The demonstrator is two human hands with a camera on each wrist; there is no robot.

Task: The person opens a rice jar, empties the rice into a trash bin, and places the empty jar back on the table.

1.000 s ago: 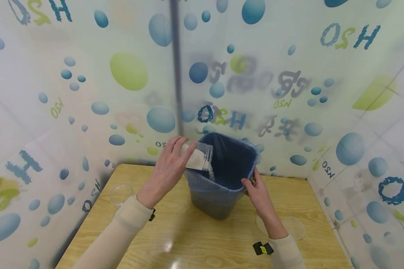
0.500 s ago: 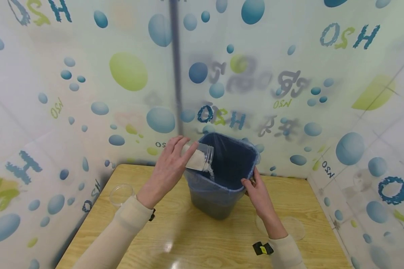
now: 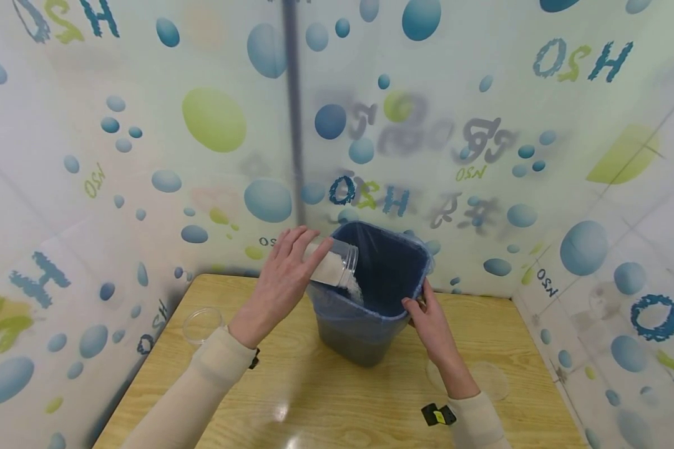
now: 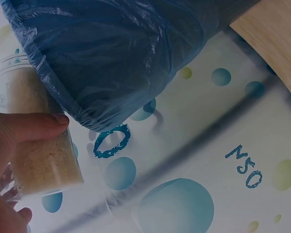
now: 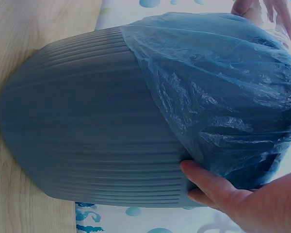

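My left hand [image 3: 281, 274] grips a clear jar [image 3: 328, 265] of white, grainy stuff, tipped on its side over the near left rim of a wastebasket [image 3: 351, 343]. Grains [image 3: 355, 290] spill from the jar's mouth into it. In the left wrist view, the thumb lies across the jar [image 4: 43, 160]. A thin blue bin liner [image 3: 337, 305] covers the wastebasket's rim and upper part. My right hand [image 3: 432, 327] holds the right side of that rim, thumb on top. The right wrist view shows its fingers [image 5: 211, 184] against the ribbed side and liner. The wastebasket's bottom inside is too dark to make out.
A round clear lid or dish [image 3: 202, 324] lies on the wooden table [image 3: 292, 399] at the left. Faint clear discs [image 3: 490, 381] lie by the right wrist. Patterned curtains [image 3: 213, 206] stand close behind the table and on both sides.
White grains keep running out of the jar, in a wider stream now. The jar has shifted very slightly right. The right hand and the wastebasket stay where they were.
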